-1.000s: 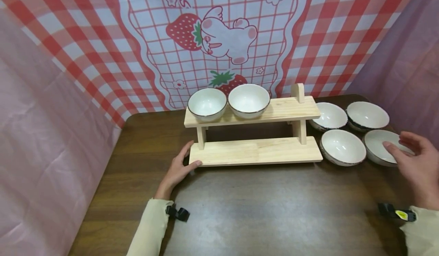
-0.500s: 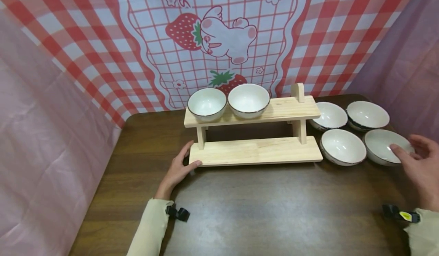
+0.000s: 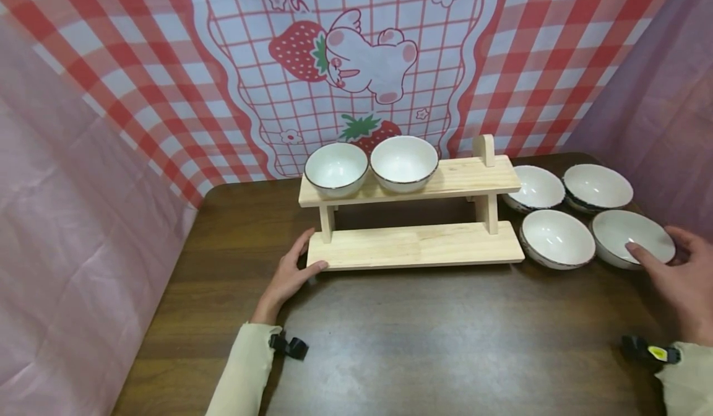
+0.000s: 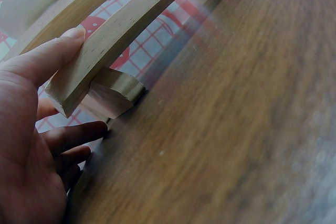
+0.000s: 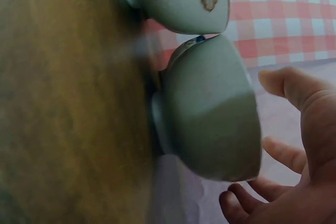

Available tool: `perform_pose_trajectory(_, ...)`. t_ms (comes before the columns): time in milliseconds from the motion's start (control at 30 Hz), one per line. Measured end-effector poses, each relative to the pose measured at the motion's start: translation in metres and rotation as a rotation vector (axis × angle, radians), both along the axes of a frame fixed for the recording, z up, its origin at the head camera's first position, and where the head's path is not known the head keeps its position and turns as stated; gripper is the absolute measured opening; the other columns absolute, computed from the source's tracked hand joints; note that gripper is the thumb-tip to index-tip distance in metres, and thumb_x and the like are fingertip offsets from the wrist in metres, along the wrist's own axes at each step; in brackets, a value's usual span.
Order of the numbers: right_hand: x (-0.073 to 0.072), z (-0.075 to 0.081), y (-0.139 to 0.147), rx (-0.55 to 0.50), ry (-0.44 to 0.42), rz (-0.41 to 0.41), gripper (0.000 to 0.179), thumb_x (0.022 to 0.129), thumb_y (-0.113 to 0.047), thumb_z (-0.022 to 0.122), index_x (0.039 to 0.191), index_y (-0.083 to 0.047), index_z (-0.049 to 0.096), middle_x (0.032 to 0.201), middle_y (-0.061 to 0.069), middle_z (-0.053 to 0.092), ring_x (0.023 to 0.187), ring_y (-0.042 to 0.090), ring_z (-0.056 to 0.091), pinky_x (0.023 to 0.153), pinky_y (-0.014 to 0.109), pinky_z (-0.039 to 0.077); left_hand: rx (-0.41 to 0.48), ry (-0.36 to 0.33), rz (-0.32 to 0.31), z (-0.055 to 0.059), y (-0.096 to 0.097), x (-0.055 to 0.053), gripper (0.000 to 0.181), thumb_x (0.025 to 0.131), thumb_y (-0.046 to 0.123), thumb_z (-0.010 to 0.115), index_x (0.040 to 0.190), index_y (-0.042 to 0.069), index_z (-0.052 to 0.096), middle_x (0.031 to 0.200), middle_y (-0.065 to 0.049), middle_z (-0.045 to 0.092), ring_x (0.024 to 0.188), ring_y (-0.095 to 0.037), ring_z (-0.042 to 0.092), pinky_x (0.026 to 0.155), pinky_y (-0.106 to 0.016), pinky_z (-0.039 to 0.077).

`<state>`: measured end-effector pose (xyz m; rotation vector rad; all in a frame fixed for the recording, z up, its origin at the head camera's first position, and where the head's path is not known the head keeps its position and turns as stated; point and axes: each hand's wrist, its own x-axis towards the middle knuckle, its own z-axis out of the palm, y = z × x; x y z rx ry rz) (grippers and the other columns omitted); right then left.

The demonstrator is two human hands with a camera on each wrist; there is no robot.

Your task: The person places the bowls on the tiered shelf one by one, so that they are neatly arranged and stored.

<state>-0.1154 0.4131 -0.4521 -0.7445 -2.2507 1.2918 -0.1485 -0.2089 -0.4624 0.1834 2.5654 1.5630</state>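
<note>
My left hand (image 3: 291,272) holds the left end of a pale two-tier wooden shelf (image 3: 379,247). In the left wrist view its thumb lies on the lower board, with the index finger behind the board's end. At the far right, my right hand (image 3: 682,277) is at the right rim of a white dark-rimmed bowl (image 3: 615,236). The thumb reaches over the bowl's opening and the other fingers lie at its far right side. The right wrist view shows the thumb a little apart from the rim; the bowl (image 5: 210,108) stands on the table.
Two white bowls, a left one (image 3: 336,169) and a right one (image 3: 404,163), stand on the upper board. Right of the shelf are a front bowl (image 3: 557,242), a back bowl (image 3: 537,187) and a corner bowl (image 3: 598,187). Checked cloth (image 3: 535,63) hangs behind the brown table (image 3: 423,335).
My right hand first drew back a little to the right, then came in lower around the bowl's right rim. The left hand, shelf and bowls have stayed in place.
</note>
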Motion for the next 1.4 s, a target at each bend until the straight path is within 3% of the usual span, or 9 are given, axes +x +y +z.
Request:
perform_pose_trajectory(67, 0.0, -0.002, 0.0, 0.063, -0.043, 0.012, 0.062, 0.084, -0.016, 0.074, 0.141, -0.009, 0.053, 0.104, -0.028, 0.046, 0.084, -0.015, 0.039, 0.071, 0.0, 0.031, 0.006, 0.005, 0.006, -0.01, -0.003, -0.004, 0.08, 0.092, 0.014, 0.072, 0.158, 0.01, 0.028, 0.155, -0.022, 0.045, 0.147, -0.037, 0.038, 0.118, -0.058, 0.027)
perform_pose_trajectory(167, -0.001, -0.008, 0.003, 0.146, -0.112, 0.049, 0.075, 0.087, -0.024, 0.072, 0.15, 0.003, 0.041, 0.13, 0.001, 0.06, 0.108, -0.004, 0.051, 0.091, 0.004, 0.031, 0.012, 0.011, 0.014, -0.023, -0.007, -0.009, 0.081, 0.091, 0.018, 0.074, 0.159, 0.016, 0.029, 0.155, -0.018, 0.046, 0.147, -0.034, 0.038, 0.119, -0.057, 0.027)
perform_pose_trajectory(233, -0.001, -0.011, 0.004, 0.171, -0.14, 0.078, 0.079, 0.088, -0.027, 0.07, 0.151, 0.004, 0.037, 0.147, 0.025, 0.049, 0.13, 0.016, 0.05, 0.106, 0.01, 0.027, 0.012, 0.016, 0.012, -0.027, -0.009, -0.01, 0.081, 0.09, 0.02, 0.075, 0.158, 0.019, 0.03, 0.154, -0.017, 0.048, 0.147, -0.032, 0.04, 0.119, -0.057, 0.028)
perform_pose_trajectory(300, 0.0, -0.014, 0.005, 0.18, -0.158, 0.107, 0.081, 0.089, -0.03, 0.068, 0.153, 0.005, 0.032, 0.156, 0.035, 0.033, 0.146, 0.032, 0.034, 0.118, 0.019, 0.019, 0.016, 0.019, 0.01, -0.028, -0.009, -0.011, 0.081, 0.09, 0.022, 0.075, 0.158, 0.02, 0.031, 0.153, -0.016, 0.048, 0.146, -0.032, 0.041, 0.118, -0.057, 0.028)
perform_pose_trajectory(433, 0.0, -0.018, 0.006, 0.17, -0.171, 0.143, 0.085, 0.09, -0.032, 0.067, 0.154, 0.006, 0.027, 0.158, 0.036, 0.026, 0.148, 0.046, 0.024, 0.124, 0.029, 0.015, 0.022, 0.02, 0.004, -0.026, -0.009, -0.01, 0.081, 0.09, 0.022, 0.075, 0.158, 0.019, 0.031, 0.153, -0.016, 0.049, 0.146, -0.032, 0.041, 0.118, -0.057, 0.029)
perform_pose_trajectory(667, 0.001, -0.022, 0.004, 0.175, -0.154, 0.181, 0.086, 0.09, -0.031, 0.067, 0.156, 0.003, 0.024, 0.159, 0.036, 0.025, 0.146, 0.047, 0.024, 0.119, 0.021, 0.014, 0.02, 0.018, 0.006, -0.025, -0.007, -0.01, 0.082, 0.09, 0.017, 0.074, 0.159, 0.016, 0.029, 0.153, -0.018, 0.049, 0.145, -0.033, 0.042, 0.118, -0.057, 0.029)
perform_pose_trajectory(1000, -0.001, -0.027, 0.003, 0.158, -0.142, 0.196, 0.095, 0.085, -0.025, 0.075, 0.158, 0.001, 0.02, 0.163, 0.031, 0.018, 0.152, 0.042, 0.017, 0.127, 0.042, 0.011, 0.013, 0.031, 0.012, -0.024, -0.007, -0.009, 0.081, 0.09, 0.016, 0.074, 0.158, 0.015, 0.03, 0.151, -0.019, 0.05, 0.145, -0.034, 0.042, 0.119, -0.056, 0.026)
perform_pose_trajectory(1267, -0.002, -0.029, 0.004, 0.117, -0.174, 0.138, 0.094, 0.084, -0.027, 0.076, 0.159, -0.006, 0.022, 0.166, 0.024, 0.016, 0.155, 0.036, 0.016, 0.127, 0.039, 0.011, 0.0, 0.019, -0.01, 0.011, 0.003, 0.005, 0.078, 0.091, 0.013, 0.071, 0.157, 0.003, 0.029, 0.149, -0.025, 0.05, 0.144, -0.039, 0.042, 0.117, -0.058, 0.028)
perform_pose_trajectory(1400, -0.001, -0.029, 0.003, 0.116, -0.178, 0.126, 0.096, 0.084, -0.027, 0.076, 0.159, -0.006, 0.02, 0.167, 0.023, 0.015, 0.155, 0.036, 0.015, 0.128, 0.039, 0.01, 0.002, 0.009, -0.008, 0.015, 0.004, 0.006, 0.079, 0.091, 0.013, 0.072, 0.157, 0.003, 0.029, 0.15, -0.025, 0.05, 0.144, -0.039, 0.041, 0.118, -0.058, 0.027)
